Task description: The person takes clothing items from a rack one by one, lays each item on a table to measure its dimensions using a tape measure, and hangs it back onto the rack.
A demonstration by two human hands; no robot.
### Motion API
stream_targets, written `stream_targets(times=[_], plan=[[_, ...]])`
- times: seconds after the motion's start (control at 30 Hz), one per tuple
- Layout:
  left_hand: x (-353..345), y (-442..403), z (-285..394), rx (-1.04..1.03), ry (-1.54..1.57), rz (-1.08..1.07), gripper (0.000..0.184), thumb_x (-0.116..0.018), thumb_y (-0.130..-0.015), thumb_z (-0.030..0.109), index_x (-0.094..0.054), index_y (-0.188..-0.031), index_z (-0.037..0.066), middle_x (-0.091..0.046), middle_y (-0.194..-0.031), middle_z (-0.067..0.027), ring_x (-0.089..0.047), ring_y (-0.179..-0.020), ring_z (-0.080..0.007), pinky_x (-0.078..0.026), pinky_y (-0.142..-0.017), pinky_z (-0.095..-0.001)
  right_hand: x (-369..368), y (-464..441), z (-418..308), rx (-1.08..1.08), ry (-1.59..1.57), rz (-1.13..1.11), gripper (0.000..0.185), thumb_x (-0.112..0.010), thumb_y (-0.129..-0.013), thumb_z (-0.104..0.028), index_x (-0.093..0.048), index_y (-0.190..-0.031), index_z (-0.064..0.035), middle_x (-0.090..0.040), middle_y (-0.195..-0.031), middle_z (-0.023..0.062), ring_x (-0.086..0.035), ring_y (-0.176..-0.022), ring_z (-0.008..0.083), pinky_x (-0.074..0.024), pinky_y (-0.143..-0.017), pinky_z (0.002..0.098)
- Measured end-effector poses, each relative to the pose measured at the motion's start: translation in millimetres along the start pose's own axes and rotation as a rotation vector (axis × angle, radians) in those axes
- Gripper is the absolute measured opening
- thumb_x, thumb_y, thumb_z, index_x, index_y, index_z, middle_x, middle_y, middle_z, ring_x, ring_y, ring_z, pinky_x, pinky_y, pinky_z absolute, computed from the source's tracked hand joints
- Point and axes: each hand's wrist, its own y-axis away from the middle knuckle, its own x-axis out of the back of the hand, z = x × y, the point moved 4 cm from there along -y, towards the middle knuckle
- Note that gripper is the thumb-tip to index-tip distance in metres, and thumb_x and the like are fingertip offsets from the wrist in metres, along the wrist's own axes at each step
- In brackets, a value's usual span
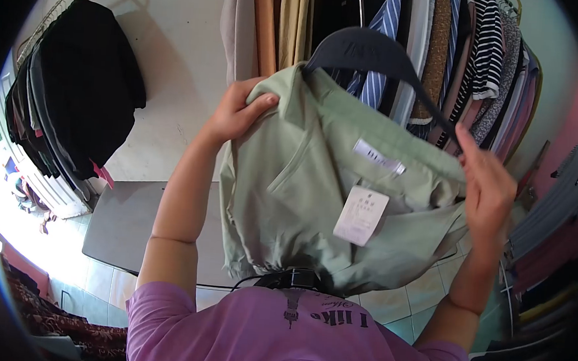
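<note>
A light green garment [283, 160] hangs spread out in front of my chest, with a white label inside its neckline or waistband and a white paper tag [361, 215] lying on it. The black hanger [376, 53] has its left end inside the garment's upper edge; its right end reaches my right hand. My left hand [247, 108] is closed on the garment's upper left corner, thumb on the front. At the right, my right hand [484, 179] grips the garment's other upper corner, with a finger along the hanger's end.
Dark clothes [90, 82] hang on a wall rack at the left. Striped and patterned clothes [485, 53] fill a rail behind the hanger. A grey table [141, 218] stands below the wall. More garments [551, 216] hang at the far right.
</note>
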Motion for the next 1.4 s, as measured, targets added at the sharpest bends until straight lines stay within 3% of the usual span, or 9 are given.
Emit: stream_targets(times=[0.27,0.47,0.7,0.87,0.97,1.07,1.2,1.33,1.4], plan=[[3.7,4.8,-39.7,0.063,0.118,0.058,0.033,-0.053,-0.09,0.026,-0.056,-0.105,-0.002,-0.061,-0.09,-0.0033,-0.053,-0.084,-0.0098,-0.044,-0.077,-0.0252,27.6,-20.5,28.8,-0.333,-0.052,-0.163,0.032,-0.063,-0.076,-0.006,-0.06,-0.107,0.0007,-0.064,-0.086,0.0104,-0.056,-0.072,0.0158,-0.0443,-0.067,0.0275],[6.4,9.8,-39.9,0.114,0.022,0.019,0.036,-0.055,-0.089,0.029,-0.057,-0.106,-0.003,-0.063,-0.086,-0.0058,-0.054,-0.08,-0.0104,-0.044,-0.075,-0.025,-1.8,-6.5,55.4,-0.587,-0.612,-0.567,0.033,-0.059,-0.073,0.004,-0.058,-0.105,0.01,-0.065,-0.085,0.0074,-0.058,-0.075,0.0079,-0.0473,-0.067,0.0215],[10.3,7.5,-24.8,0.071,-0.182,0.036,0.032,-0.057,-0.088,0.027,-0.059,-0.1,-0.002,-0.062,-0.073,-0.0096,-0.052,-0.068,-0.0105,-0.044,-0.066,-0.026,-19.7,-14.3,72.7,-0.613,-0.478,-0.752,0.031,-0.061,-0.07,0.006,-0.059,-0.1,0.0094,-0.065,-0.08,0.0074,-0.058,-0.072,0.0067,-0.0464,-0.066,0.0208],[18.2,10.2,-12.8,0.066,-0.242,0.031,0.03,-0.057,-0.087,0.025,-0.059,-0.095,-0.004,-0.061,-0.07,-0.0107,-0.05,-0.065,-0.0109,-0.044,-0.064,-0.0273,-33.4,-16.2,89.6,-0.574,-0.436,-0.693,0.026,-0.061,-0.068,0.007,-0.061,-0.095,0.0084,-0.066,-0.079,0.0098,-0.061,-0.072,0.0104,-0.0478,-0.067,0.0226],[14.5,8.9,8.4,0.036,-0.328,-0.017,0.028,-0.059,-0.085,0.024,-0.06,-0.097,-0.002,-0.061,-0.07,-0.0136,-0.054,-0.061,-0.0169,-0.044,-0.063,-0.0291,-37.1,-11.5,104.9,-0.512,-0.522,-0.721,0.023,-0.06,-0.07,0.007,-0.062,-0.093,0.0078,-0.066,-0.079,0.0117,-0.063,-0.073,0.0133,-0.0486,-0.069,0.0243],[7.8,12.8,21.7,0.069,-0.556,-0.048,0.025,-0.06,-0.082,0.024,-0.062,-0.098,0.004,-0.061,-0.074,-0.0179,-0.057,-0.066,-0.0352,-0.045,-0.062,-0.0346,-52.5,-16.9,111.2,-0.413,-0.372,-0.568,0.019,-0.06,-0.072,0.003,-0.064,-0.091,0.0056,-0.066,-0.078,0.0137,-0.063,-0.07,0.0179,-0.049,-0.068,0.0275],[5.3,19.2,36.5,0.076,-0.741,-0.004,0.025,-0.06,-0.083,0.025,-0.062,-0.098,0.006,-0.061,-0.073,-0.0176,-0.058,-0.068,-0.0349,-0.044,-0.062,-0.0362,-55.5,-36.5,81.4,-0.295,-0.035,-0.368,0.017,-0.06,-0.074,-0.003,-0.064,-0.088,0.0048,-0.064,-0.07,0.0154,-0.06,-0.059,0.0224,-0.0474,-0.062,0.0285],[15.6,23.8,35.9,0.174,-0.84,0.138,0.025,-0.06,-0.083,0.025,-0.061,-0.099,0.006,-0.061,-0.073,-0.0168,-0.058,-0.068,-0.0352,-0.044,-0.061,-0.0363,-47.1,-42.4,33.6,-0.227,-0.068,-0.263,0.016,-0.062,-0.075,-0.007,-0.064,-0.086,0.0036,-0.064,-0.07,0.0118,-0.058,-0.059,0.0224,-0.0461,-0.061,0.0292],[21.8,25.2,31.6,0.21,-0.802,0.183,0.025,-0.06,-0.083,0.025,-0.061,-0.1,0.006,-0.062,-0.073,-0.0162,-0.058,-0.068,-0.0345,-0.045,-0.061,-0.0352,-43.3,-44.0,6.2,0.092,-0.497,-0.434,0.021,-0.064,-0.078,-0.016,-0.064,-0.09,0.0014,-0.064,-0.076,0.0083,-0.059,-0.069,0.0221,-0.0455,-0.066,0.0291]])
